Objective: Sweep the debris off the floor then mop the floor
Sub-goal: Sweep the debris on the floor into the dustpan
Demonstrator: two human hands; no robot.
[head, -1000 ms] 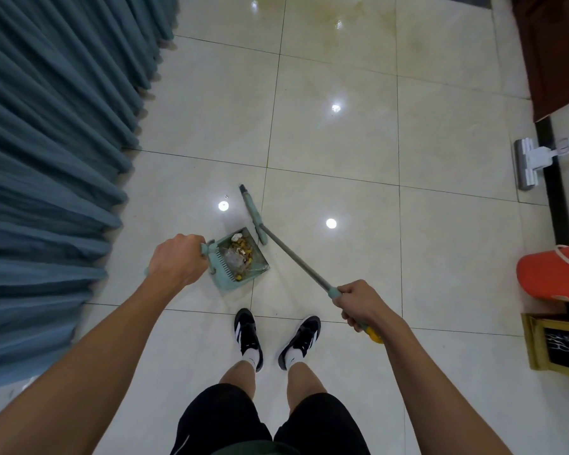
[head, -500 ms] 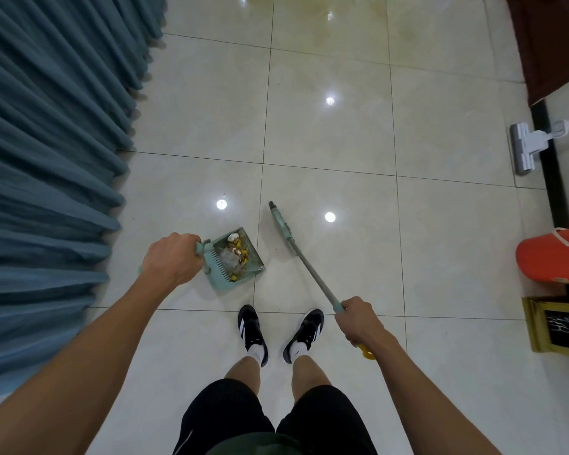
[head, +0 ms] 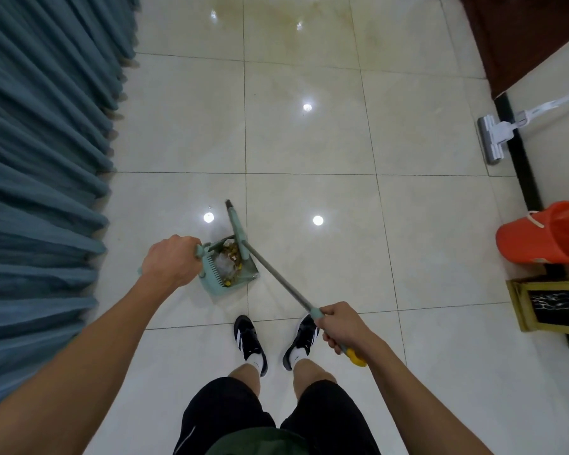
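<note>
Fingers (head: 337, 315) of the right hand wrap the broom (head: 270, 274), its pole slanting forward-left over the dustpan (head: 240, 280).

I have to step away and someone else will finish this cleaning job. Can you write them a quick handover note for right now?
Left hand: closed on the dustpan handle, pan on the floor just ahead of the feet.
Right hand: closed on the broom handle; the broom head rests at the pan's mouth.
Done: debris sits inside the pan; the tiles in view show no loose debris.
Left: empty the pan, put the broom away, then mop. A white flat-headed floor tool, probably the mop, leans at the right wall, beyond the orange bucket. Yellowish stains remain on the far tiles.
</note>
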